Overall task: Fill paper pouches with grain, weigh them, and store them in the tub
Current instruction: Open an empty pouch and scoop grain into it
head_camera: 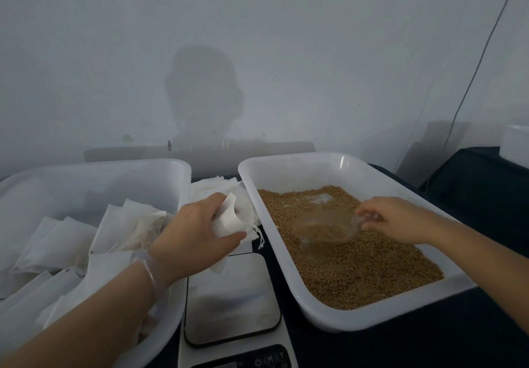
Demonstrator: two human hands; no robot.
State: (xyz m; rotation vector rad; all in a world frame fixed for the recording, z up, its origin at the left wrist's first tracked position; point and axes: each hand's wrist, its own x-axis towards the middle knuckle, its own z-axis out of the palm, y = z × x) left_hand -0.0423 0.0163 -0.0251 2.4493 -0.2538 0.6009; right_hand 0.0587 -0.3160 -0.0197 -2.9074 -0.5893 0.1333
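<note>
Over the grain tray (323,314), hands (194,233) grip pouch (229,220) and scoop (326,226).

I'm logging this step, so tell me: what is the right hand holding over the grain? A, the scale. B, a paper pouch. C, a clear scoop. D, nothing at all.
C: the right hand pinches the handle of a clear scoop down in the grain tub, while the pouch is gripped by the left hand.

The scale's (232,296) panel bears a power symbol, "M" and "T".
</note>
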